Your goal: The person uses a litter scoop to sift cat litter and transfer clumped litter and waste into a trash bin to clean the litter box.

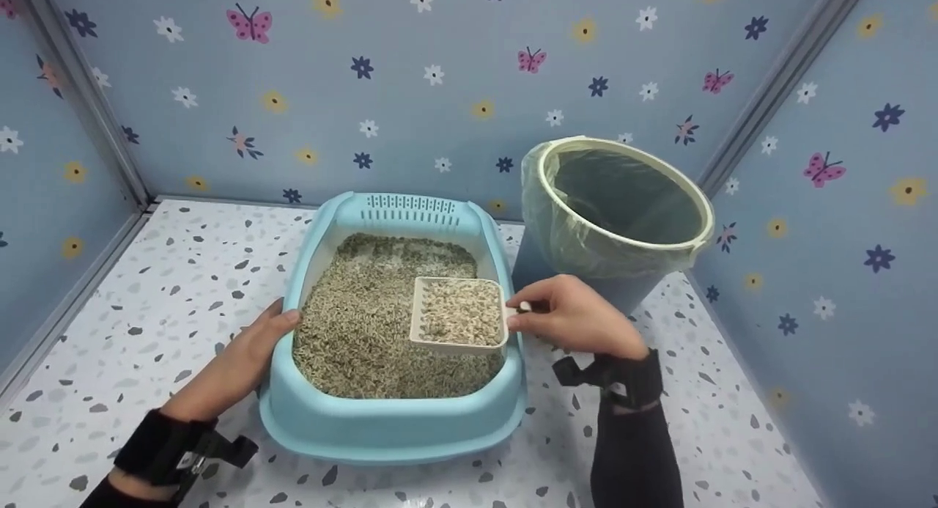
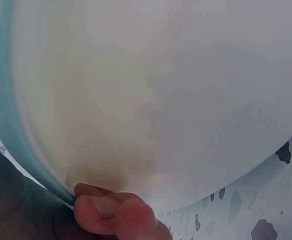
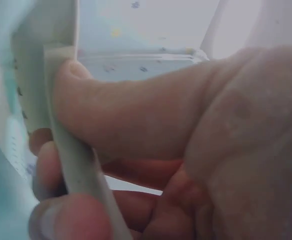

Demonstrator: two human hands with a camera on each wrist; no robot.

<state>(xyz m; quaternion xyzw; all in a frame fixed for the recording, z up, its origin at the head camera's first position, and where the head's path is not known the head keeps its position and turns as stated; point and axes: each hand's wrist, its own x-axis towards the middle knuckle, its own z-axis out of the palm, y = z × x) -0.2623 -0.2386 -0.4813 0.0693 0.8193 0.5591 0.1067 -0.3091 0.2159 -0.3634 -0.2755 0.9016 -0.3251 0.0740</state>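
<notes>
My right hand (image 1: 575,314) grips the handle (image 3: 78,155) of a pale litter scoop (image 1: 415,310), its thumb along one face and fingers round the other. Light tan pellets (image 1: 462,311) fill the scoop, which hangs level over the right side of a light blue litter box (image 1: 392,424). Darker, greenish-brown litter (image 1: 352,332) covers the box's floor, with a thinner whitish patch near the back. At the box's left side, my left hand (image 1: 249,350) holds the rim with its thumb on top. Its fingertips (image 2: 136,220) show against the pale underside in the left wrist view.
A blue bin (image 1: 626,284) with a yellowish liner under a cream ring (image 1: 707,207) stands behind and right of the box, close to my right hand. Flowered blue panels (image 1: 410,119) wall in the back and sides. The floor (image 1: 198,273) is white with grey specks.
</notes>
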